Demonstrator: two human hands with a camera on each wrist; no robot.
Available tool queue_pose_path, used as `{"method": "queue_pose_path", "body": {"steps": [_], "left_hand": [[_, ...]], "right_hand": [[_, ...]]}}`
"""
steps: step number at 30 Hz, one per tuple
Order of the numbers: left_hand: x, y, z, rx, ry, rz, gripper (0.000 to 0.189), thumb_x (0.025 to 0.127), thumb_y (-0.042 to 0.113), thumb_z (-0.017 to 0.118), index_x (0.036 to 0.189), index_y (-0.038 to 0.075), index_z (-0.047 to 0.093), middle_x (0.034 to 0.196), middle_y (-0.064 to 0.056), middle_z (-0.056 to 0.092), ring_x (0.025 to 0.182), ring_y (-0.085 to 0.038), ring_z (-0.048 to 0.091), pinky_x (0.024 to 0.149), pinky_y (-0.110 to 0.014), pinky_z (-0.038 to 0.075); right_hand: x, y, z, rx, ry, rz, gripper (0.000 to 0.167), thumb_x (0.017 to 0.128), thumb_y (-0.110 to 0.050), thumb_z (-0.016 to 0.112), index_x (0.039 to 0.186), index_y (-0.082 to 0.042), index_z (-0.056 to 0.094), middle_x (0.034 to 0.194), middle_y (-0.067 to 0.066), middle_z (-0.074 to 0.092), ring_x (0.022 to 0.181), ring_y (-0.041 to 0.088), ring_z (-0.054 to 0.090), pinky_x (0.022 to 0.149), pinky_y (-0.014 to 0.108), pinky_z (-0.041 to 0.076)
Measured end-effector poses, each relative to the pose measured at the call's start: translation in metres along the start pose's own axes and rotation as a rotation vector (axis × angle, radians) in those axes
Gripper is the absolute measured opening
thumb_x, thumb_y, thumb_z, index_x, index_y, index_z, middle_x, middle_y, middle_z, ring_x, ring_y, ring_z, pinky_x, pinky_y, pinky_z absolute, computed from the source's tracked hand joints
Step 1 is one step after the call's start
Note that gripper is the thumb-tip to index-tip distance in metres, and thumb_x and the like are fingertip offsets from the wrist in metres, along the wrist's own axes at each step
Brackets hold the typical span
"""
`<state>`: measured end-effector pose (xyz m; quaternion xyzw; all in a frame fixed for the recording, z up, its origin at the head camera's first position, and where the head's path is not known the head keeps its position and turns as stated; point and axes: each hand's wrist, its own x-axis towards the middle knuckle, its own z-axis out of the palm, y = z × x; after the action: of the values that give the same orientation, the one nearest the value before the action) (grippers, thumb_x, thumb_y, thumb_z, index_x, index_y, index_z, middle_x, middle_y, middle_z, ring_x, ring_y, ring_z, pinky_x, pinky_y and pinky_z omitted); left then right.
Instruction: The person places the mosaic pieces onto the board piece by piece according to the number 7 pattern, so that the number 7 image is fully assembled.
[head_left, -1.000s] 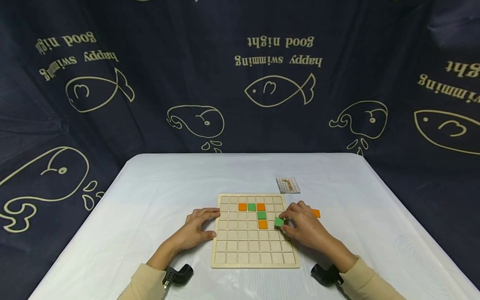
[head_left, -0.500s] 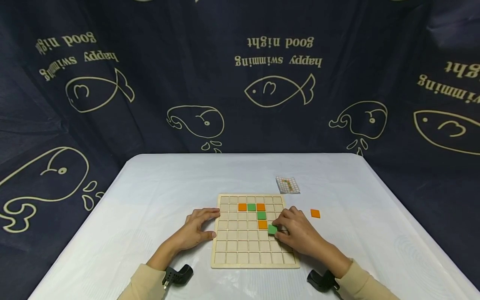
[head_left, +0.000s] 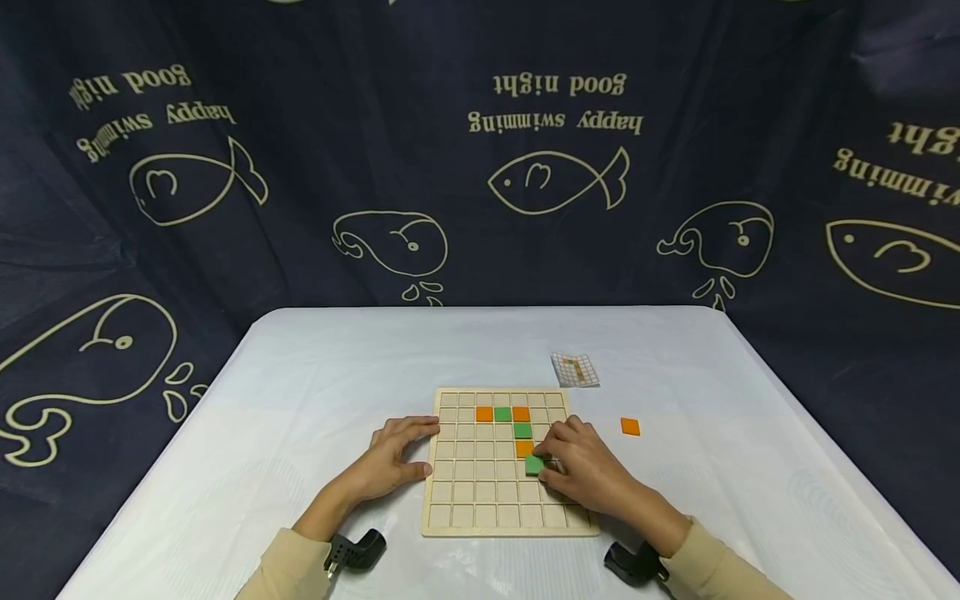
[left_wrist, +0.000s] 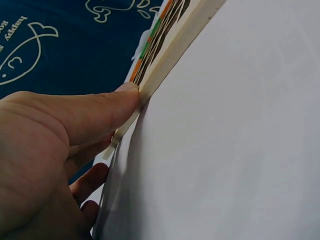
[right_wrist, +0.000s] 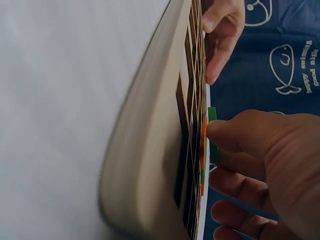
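A wooden grid board (head_left: pixel 486 493) lies on the table, with several orange and green square tiles set in its upper cells. My right hand (head_left: pixel 588 467) pinches a green tile (head_left: pixel 533 465) between thumb and fingers, just below the lowest orange tile (head_left: pixel 524 448). In the right wrist view the green tile (right_wrist: pixel 213 140) stands slightly off the board's surface. My left hand (head_left: pixel 392 458) rests against the board's left edge, thumb and fingers extended. The left wrist view shows that thumb touching the board's side (left_wrist: pixel 165 65).
One loose orange tile (head_left: pixel 630 427) lies on the white table (head_left: pixel 337 358) right of the board. A small card (head_left: pixel 576 370) printed with a grid pattern sits behind the board's far right corner. A dark printed cloth (head_left: pixel 480 250) hangs behind the table.
My right hand has carried the green tile leftward and nearer to me, from the board's right part to below the orange tile. The left hand stays put.
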<state>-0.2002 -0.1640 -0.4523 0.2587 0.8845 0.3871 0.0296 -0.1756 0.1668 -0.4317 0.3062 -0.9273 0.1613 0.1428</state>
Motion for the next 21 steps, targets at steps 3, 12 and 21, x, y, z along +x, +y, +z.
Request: {"method": "queue_pose_path", "body": {"steps": [3,12,21], "left_hand": [[0.0,0.0001,-0.0001,0.003,0.001,0.0,0.056,0.081,0.022,0.072,0.132,0.011,0.053,0.146,-0.003,0.043,0.13,-0.026,0.032,0.099,-0.046,0.02],[0.0,0.0001,-0.0002,0.001,-0.003,-0.01,0.056,0.081,0.022,0.072,0.133,0.011,0.053,0.146,-0.002,0.042,0.131,-0.026,0.031,0.1,-0.048,0.02],[0.0004,-0.0004,0.0003,0.002,-0.001,-0.002,0.056,0.081,0.021,0.071,0.133,0.011,0.053,0.146,-0.002,0.043,0.131,-0.026,0.031,0.1,-0.048,0.019]], "right_hand": [[0.0011,-0.0013,0.0011,-0.006,-0.014,0.0,0.021,0.076,-0.026,0.076,0.095,-0.018,0.073,0.088,-0.009,0.057,0.083,0.006,0.039,0.076,0.028,0.033],[0.0031,-0.0047,0.0028,-0.023,0.004,-0.037,0.021,0.075,-0.026,0.077,0.094,-0.018,0.073,0.088,-0.01,0.057,0.082,0.007,0.039,0.073,0.026,0.032],[0.0038,-0.004,0.006,-0.04,0.011,-0.063,0.021,0.075,-0.026,0.078,0.094,-0.018,0.072,0.087,-0.01,0.056,0.08,0.006,0.037,0.072,0.025,0.031]]}}
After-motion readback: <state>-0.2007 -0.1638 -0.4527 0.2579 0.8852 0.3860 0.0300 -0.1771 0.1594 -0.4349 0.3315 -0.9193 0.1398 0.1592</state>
